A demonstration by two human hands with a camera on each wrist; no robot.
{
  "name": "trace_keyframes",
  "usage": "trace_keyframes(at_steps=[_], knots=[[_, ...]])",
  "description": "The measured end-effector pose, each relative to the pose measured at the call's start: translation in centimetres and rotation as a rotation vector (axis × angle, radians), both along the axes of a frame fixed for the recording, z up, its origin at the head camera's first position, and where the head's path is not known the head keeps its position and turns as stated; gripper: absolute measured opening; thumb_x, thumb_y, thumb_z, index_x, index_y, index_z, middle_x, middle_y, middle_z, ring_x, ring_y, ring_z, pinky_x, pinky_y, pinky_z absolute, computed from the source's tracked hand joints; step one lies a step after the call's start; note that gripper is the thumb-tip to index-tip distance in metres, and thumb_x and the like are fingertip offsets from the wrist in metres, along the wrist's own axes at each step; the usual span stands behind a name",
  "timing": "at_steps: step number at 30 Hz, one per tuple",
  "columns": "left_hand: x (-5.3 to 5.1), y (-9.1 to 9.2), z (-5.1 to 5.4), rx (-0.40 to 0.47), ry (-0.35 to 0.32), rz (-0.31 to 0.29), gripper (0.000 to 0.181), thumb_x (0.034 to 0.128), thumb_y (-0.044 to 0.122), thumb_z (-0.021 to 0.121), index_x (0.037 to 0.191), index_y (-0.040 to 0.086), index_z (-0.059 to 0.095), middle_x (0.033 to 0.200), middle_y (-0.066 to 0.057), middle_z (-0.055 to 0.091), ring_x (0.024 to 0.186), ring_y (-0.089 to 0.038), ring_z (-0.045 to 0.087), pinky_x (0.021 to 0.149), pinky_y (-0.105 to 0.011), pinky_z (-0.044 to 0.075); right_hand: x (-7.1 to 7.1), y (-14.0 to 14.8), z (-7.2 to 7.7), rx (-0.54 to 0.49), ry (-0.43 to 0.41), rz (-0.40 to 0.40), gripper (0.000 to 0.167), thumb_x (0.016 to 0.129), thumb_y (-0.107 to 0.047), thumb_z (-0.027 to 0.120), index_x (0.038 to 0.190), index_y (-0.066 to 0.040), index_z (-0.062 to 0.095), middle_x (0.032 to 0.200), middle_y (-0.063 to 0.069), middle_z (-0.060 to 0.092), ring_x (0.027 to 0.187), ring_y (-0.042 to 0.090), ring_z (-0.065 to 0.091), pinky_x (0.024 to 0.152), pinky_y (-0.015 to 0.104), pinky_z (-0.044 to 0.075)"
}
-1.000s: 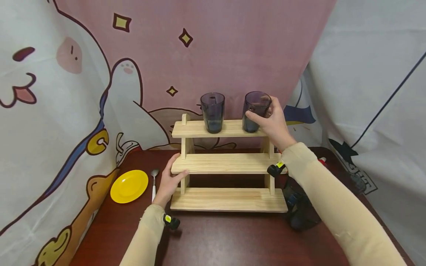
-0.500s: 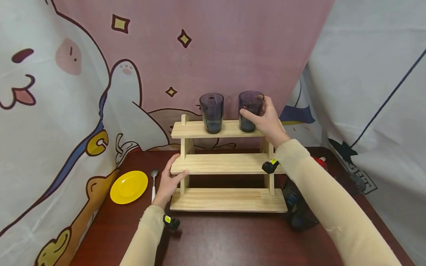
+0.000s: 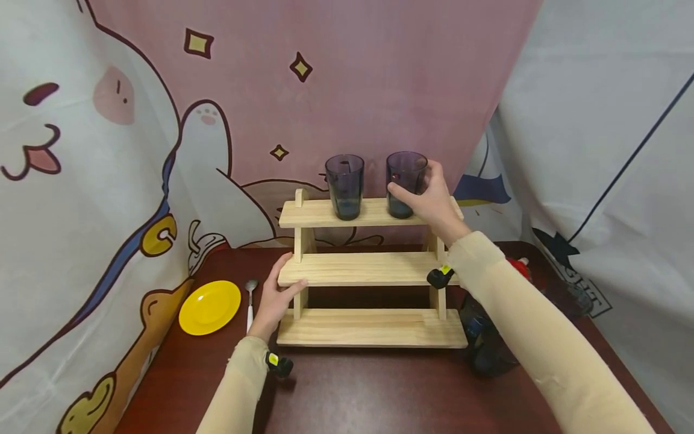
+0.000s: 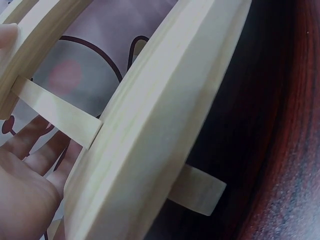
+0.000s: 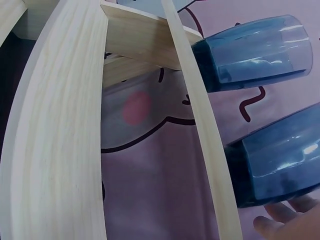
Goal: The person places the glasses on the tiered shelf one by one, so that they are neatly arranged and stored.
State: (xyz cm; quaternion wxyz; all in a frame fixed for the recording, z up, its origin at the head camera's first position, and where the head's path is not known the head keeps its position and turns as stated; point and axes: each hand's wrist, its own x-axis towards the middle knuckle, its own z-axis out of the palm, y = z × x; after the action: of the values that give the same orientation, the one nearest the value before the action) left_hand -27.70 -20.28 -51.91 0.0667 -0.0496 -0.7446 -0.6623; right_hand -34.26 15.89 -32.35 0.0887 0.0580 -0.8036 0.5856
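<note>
A three-tier wooden rack [image 3: 368,269] stands on the dark table. Two tinted purple-blue tumblers are upright on its top shelf, a short gap apart. My right hand [image 3: 434,202] holds the right tumbler [image 3: 400,181], thumb on its near side and fingers round its right and far side. The left tumbler [image 3: 344,187] stands untouched; in the right wrist view both tumblers' bases meet the thin top board [image 5: 205,115]. My left hand [image 3: 273,301] grips the left end of the middle shelf, thumb along the front edge. Its fingers [image 4: 47,155] show behind the board in the left wrist view.
Left of the rack lie a yellow plate [image 3: 209,307] and a spoon with a white handle [image 3: 250,304]. Dark see-through objects [image 3: 490,346] and a red item [image 3: 519,265] sit at the right, partly behind the right sleeve. A printed cloth hangs behind.
The right tumbler and my right hand have shifted left along the top shelf, closer to the left tumbler, mostly in the first half second. My left hand keeps its hold on the rack.
</note>
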Motion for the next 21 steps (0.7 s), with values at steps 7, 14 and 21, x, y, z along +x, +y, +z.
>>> trace_keyframes(at_steps=[7,14,21], knots=[[0.0,0.0,-0.1,0.005,0.002,-0.001,0.075,0.0941,0.016,0.081,0.157,0.037,0.045,0.161,0.003,0.045,0.144,-0.026,0.044,0.117,-0.054,0.035,1.8,1.7,0.2,0.03,-0.037,0.029,0.111,0.088,-0.051,0.083,0.167,-0.026,0.009,0.162,0.015,0.039,0.147,0.031,0.042,0.119,0.052,0.038],[0.0,0.0,-0.1,-0.006,-0.003,0.007,0.075,0.0944,0.016,0.081,0.157,0.036,0.045,0.161,-0.001,0.045,0.143,-0.027,0.046,0.115,-0.053,0.037,3.6,4.1,-0.2,0.072,-0.03,0.042,0.109,0.089,-0.049,0.083,0.167,-0.024,0.012,0.166,0.013,0.037,0.152,0.034,0.037,0.122,0.056,0.033],[0.0,0.1,-0.1,-0.029,0.013,0.016,0.075,0.0938,0.015,0.081,0.157,0.035,0.046,0.162,0.0,0.044,0.147,-0.026,0.041,0.119,-0.054,0.031,5.5,6.6,-0.4,0.114,-0.002,0.046,0.101,0.094,-0.04,0.081,0.166,-0.02,0.014,0.165,0.013,0.04,0.153,0.033,0.037,0.123,0.057,0.029]])
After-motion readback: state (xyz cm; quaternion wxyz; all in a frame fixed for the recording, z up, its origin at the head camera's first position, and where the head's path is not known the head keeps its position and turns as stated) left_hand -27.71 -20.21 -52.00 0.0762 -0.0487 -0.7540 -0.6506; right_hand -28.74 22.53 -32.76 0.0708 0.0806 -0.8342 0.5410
